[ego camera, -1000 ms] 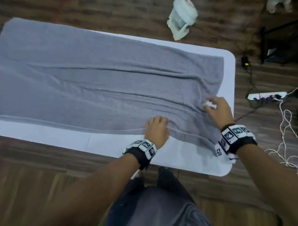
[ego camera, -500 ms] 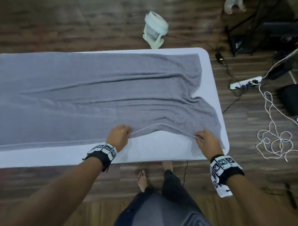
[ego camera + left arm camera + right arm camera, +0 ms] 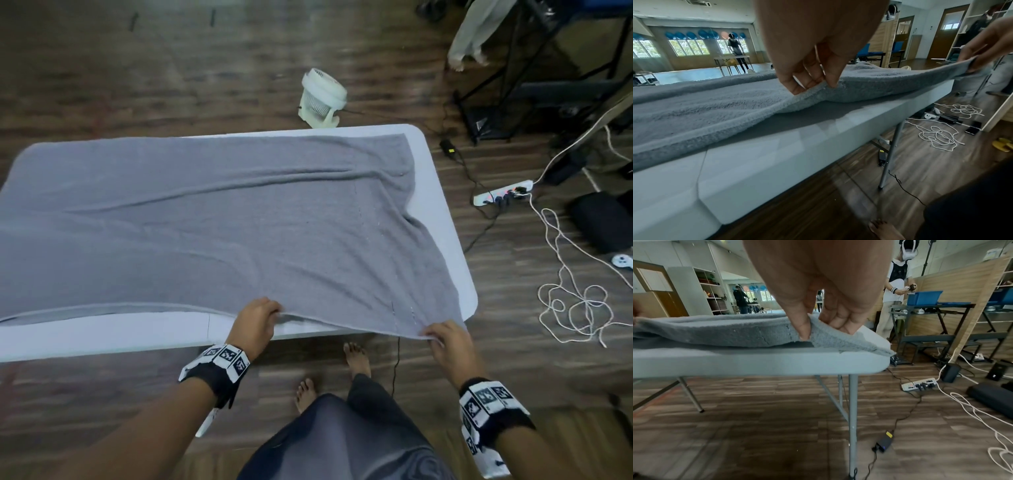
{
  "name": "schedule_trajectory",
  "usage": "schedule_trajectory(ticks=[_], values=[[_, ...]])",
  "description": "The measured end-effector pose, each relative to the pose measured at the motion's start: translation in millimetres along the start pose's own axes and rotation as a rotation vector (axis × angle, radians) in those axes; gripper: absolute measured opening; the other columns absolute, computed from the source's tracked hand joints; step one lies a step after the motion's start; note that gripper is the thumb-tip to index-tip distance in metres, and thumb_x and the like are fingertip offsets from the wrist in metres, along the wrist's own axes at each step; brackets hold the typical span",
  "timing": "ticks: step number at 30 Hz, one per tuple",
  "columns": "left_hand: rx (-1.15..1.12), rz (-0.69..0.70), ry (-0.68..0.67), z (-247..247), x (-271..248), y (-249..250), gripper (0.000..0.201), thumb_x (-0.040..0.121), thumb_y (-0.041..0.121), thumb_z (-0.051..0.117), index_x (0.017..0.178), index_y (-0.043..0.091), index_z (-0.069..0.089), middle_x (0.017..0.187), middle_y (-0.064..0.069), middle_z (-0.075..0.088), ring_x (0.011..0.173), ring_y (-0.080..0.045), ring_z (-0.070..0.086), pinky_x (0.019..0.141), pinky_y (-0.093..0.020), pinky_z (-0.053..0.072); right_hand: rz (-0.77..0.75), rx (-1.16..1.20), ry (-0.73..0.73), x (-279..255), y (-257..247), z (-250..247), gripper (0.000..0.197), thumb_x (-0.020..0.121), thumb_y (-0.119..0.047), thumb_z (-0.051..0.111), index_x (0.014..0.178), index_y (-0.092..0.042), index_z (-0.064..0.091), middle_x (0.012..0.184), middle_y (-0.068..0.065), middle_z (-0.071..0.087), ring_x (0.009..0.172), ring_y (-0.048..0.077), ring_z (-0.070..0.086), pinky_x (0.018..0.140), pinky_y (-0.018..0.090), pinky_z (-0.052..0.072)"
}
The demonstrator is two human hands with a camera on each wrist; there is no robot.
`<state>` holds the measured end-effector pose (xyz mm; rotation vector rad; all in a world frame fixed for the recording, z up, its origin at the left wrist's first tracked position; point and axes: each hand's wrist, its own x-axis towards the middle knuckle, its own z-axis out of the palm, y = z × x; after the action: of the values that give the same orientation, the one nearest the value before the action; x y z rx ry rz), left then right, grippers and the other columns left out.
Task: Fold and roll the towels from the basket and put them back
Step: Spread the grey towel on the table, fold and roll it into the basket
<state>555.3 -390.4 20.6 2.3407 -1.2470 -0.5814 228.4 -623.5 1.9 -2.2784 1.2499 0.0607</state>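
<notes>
A large grey towel [image 3: 212, 219] lies spread over the white folding table [image 3: 442, 205], with long wrinkles running its length. My left hand [image 3: 257, 322] pinches the towel's near edge [image 3: 813, 91] around the table's middle and lifts it slightly. Farther right, my right hand [image 3: 445, 339] pinches the same near edge [image 3: 805, 334] close to the towel's right corner, just past the table's front edge. Between the two hands the edge is raised off the table. No basket is in view.
A small white fan [image 3: 322, 99] stands on the wooden floor behind the table. To the right lie a power strip [image 3: 503, 195], a tangled white cord [image 3: 575, 305], a black rack [image 3: 534, 85] and a black bag [image 3: 603, 219]. My bare feet [image 3: 356, 356] are by the table's front edge.
Both hands took hold of the towel's near edge and drew it toward me, to the table's front edge. I have stepped back, and the view widened.
</notes>
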Motion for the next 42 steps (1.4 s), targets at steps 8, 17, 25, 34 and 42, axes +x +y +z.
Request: schedule_trajectory(ticks=[8, 17, 25, 34, 42], values=[[-0.081, 0.021, -0.086, 8.0, -32.4, -6.5, 0.016, 0.085, 0.005, 0.061, 0.095, 0.01, 0.072, 0.092, -0.007, 0.071, 0.087, -0.025, 0.065, 0.082, -0.031, 0.05, 0.088, -0.07, -0.225, -34.0, -17.2, 27.9, 0.031, 0.08, -0.005, 0.069, 0.107, -0.021, 0.072, 0.111, 0.006, 0.065, 0.106, 0.027, 0.062, 0.095, 0.037, 0.048], [0.074, -0.252, 0.113, -31.7, -57.8, -71.8, 0.017, 0.077, -0.001, 0.062, 0.088, 0.01, 0.068, 0.082, -0.01, 0.065, 0.078, -0.036, 0.062, 0.07, -0.043, 0.051, -0.287, -0.033, -0.397, 6.2, -185.8, 63.1, 0.016, 0.089, -0.025, 0.06, 0.104, -0.024, 0.066, 0.103, -0.004, 0.063, 0.097, 0.018, 0.061, 0.088, 0.036, 0.049], [0.174, -0.144, 0.046, -49.6, -35.3, -117.2, 0.031, 0.061, -0.008, 0.07, 0.089, 0.006, 0.067, 0.086, -0.012, 0.064, 0.077, -0.035, 0.059, 0.066, -0.041, 0.052, -0.434, -0.126, -0.46, 13.8, -282.9, 125.6, 0.031, 0.09, -0.024, 0.061, 0.12, -0.018, 0.058, 0.119, 0.004, 0.053, 0.111, 0.025, 0.052, 0.09, 0.04, 0.048], [0.265, -0.06, -0.043, -48.5, -15.0, -127.1, 0.033, 0.05, -0.008, 0.068, 0.077, 0.011, 0.062, 0.07, -0.006, 0.056, 0.062, -0.031, 0.055, 0.056, -0.041, 0.049, -0.523, -0.436, -0.376, 14.7, -298.3, 139.6, 0.038, 0.088, -0.03, 0.062, 0.12, -0.017, 0.046, 0.116, 0.007, 0.052, 0.105, 0.028, 0.054, 0.083, 0.038, 0.048], [0.219, -0.161, -0.056, -72.0, -20.7, -108.3, 0.027, 0.07, -0.007, 0.061, 0.092, 0.006, 0.069, 0.079, -0.014, 0.06, 0.073, -0.035, 0.059, 0.061, -0.038, 0.046, -0.529, -0.365, -0.427, 22.6, -301.3, 125.3, 0.03, 0.09, -0.013, 0.05, 0.12, -0.016, 0.054, 0.115, 0.007, 0.057, 0.102, 0.029, 0.058, 0.079, 0.037, 0.049]])
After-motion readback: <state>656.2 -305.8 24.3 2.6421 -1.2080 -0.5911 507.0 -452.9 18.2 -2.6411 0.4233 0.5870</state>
